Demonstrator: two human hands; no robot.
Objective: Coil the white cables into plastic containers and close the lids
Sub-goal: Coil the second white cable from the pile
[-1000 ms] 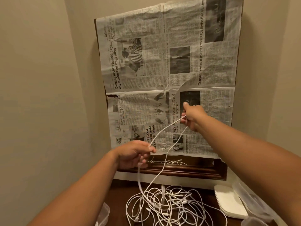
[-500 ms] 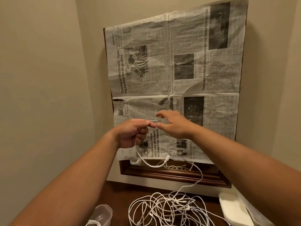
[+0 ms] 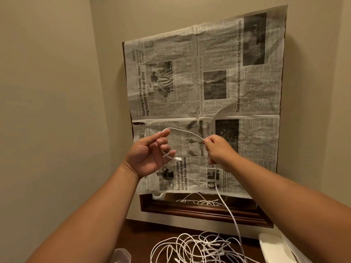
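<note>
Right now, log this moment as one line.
step: coiling | left hand: holds white cable end | right hand: pinches same cable | cable pile: on table

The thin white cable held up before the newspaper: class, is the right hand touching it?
Touching. The head view shows the right hand pinching the thin white cable between thumb and fingertips.
</note>
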